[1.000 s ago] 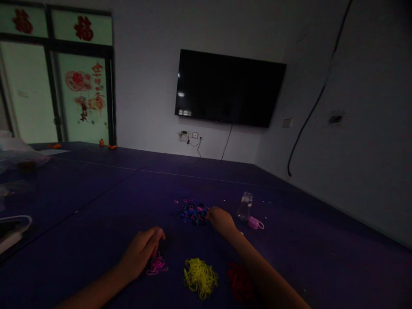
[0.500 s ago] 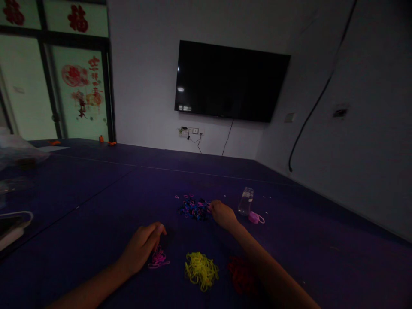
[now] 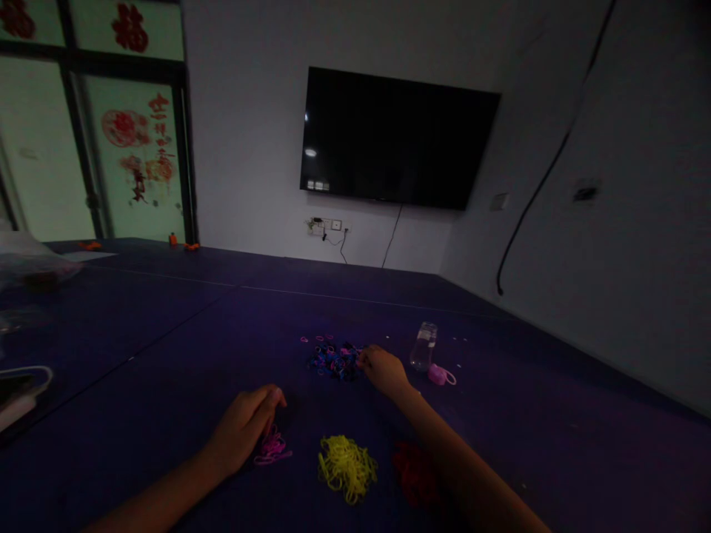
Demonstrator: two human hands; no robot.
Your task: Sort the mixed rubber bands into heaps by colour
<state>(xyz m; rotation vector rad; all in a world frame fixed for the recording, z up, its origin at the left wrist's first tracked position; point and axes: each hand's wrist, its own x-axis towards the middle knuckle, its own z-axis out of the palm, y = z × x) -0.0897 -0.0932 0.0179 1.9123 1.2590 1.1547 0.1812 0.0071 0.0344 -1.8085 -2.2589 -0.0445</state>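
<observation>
My right hand [image 3: 383, 370] is closed at the right edge of a mixed pile of dark, blue and pink bands [image 3: 336, 360]; what its fingertips hold is too small to name. Lower left, my left hand [image 3: 246, 426] has its fingers curled together just above a small heap of pink bands [image 3: 272, 447], and I cannot make out anything between them. Yellow bands [image 3: 347, 468] form a heap between my forearms. Beside my right forearm, partly covered by it, lies a dark red heap [image 3: 414, 474].
A clear bottle [image 3: 424, 346] stands right of my right hand, with a pink lid [image 3: 438, 374] by its base. On the purple table [image 3: 194, 333], a white device with a cable [image 3: 19, 403] and a plastic bag [image 3: 30, 259] lie at the left.
My right hand has shifted very slightly left at the edge of the mixed pile. My left hand looks unchanged, and the camera view has moved a little.
</observation>
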